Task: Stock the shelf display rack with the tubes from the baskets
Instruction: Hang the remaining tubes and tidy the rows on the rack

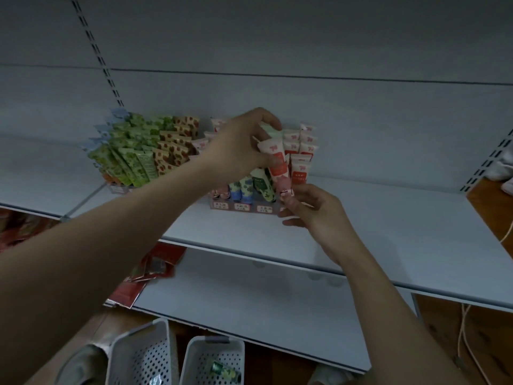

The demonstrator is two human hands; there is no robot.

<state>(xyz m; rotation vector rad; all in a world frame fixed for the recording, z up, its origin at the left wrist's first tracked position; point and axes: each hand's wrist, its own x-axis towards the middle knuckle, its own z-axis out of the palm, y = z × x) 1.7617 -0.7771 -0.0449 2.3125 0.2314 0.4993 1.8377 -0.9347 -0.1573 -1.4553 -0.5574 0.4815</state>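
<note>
Resting between both hands [263,176]: tube [276,162]

A red-and-white tube [276,159] is held tilted over the rack [244,207]; green tubes [223,369] are left in one basket [215,359].

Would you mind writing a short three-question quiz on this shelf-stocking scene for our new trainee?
1. True or false: the left hand holds the red and white tube at its upper part.
2. Which rack is being filled? A) the left rack of green tubes B) the right rack with labelled front slots
3. Fill in: the right hand has its fingers at the tube's ____ end.

Key: 1 true; 2 B; 3 lower (cap). Below, the right basket shows at least one green tube left to stock.
</note>
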